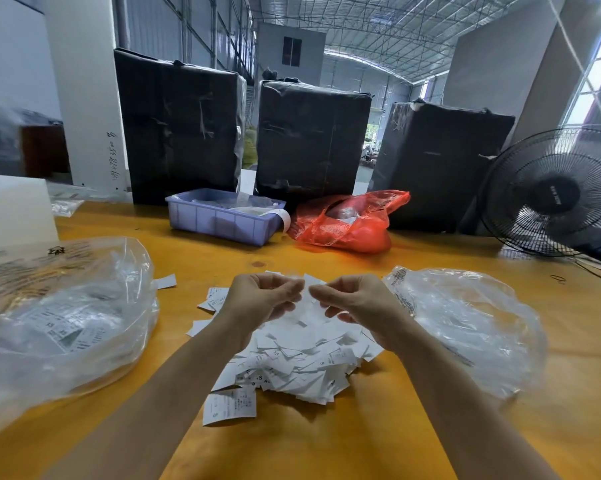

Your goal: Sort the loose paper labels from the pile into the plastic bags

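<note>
Both hands, left hand and right hand, pinch one thin label above the pile (featherlight, floppy); edge grips suit, bags at nine and three o'clock.

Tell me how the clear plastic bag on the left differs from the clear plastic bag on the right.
The left bag holds printed labels, seen through its film; no labels show in the right bag. The left bag looks larger and reaches the picture's edge; the right bag lies wholly in view. Both are clear, crumpled, and lie on the yellow table beside the label pile.
</note>
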The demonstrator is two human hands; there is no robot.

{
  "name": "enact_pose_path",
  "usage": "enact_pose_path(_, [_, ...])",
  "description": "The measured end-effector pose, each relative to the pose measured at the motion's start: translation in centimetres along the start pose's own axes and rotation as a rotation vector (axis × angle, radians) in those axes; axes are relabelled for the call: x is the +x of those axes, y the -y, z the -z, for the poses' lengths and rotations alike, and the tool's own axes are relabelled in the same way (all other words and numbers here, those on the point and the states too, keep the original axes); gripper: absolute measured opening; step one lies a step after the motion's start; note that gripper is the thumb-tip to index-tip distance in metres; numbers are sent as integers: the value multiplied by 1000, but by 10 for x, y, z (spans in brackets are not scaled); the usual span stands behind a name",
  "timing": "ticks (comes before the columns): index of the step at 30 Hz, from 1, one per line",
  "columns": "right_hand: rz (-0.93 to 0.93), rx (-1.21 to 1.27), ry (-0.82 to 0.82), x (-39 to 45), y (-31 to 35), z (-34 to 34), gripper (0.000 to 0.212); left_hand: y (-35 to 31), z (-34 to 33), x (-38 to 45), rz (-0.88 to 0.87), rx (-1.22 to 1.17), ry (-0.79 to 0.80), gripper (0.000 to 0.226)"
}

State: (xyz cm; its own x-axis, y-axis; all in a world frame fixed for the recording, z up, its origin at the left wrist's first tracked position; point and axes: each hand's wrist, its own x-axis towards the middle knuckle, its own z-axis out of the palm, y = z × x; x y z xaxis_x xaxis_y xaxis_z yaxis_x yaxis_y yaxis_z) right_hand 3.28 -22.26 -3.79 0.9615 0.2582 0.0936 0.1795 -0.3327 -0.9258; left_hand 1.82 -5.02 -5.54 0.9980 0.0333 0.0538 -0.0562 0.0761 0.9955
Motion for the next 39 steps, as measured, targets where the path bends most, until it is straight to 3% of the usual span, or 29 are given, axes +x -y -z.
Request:
enact_pose_path(4, [63,-355,-162,8,-20,5,17,2,6,3,52,-107,-95,12])
enact_pose_path(7, [79,-610,-136,11,-31,2,14,2,6,3,69,-159,-120,16])
enact_pose_path(12, [17,-185,56,2,-8,-4,56,-2,3,2,71,-244,-151,26])
enact_pose_path(14, [-13,-168,170,-2,0,-8,59,-4,0,2,90,-366,-159,32])
enact_pose_path(17, [-39,-142,247,-8,7,-18,50,-5,-6,1,79,-493,-154,40])
enact_pose_path(22, [-48,157,76,-6,5,-23,8,-4,-8,0,45,-422,-164,42])
enact_pose_path(26, [-31,232,-32,-3,6,-15,5,-5,-4,1,65,-268,-71,50])
enact_pose_path(29, [62,115,-3,-3,5,-13,6,-6,1,-4,88,-22,97,56])
enact_pose_path(31, [96,34,6,-2,4,-16,7,-5,1,-6,56,67,123,46])
enact_pose_path(35, [145,-104,-55,3,-2,-14,9,-2,3,-3,7,26,-7,16])
enact_pose_path(39, [204,-549,-114,10,-20,-10,24,-1,7,1,-9,13,-115,9])
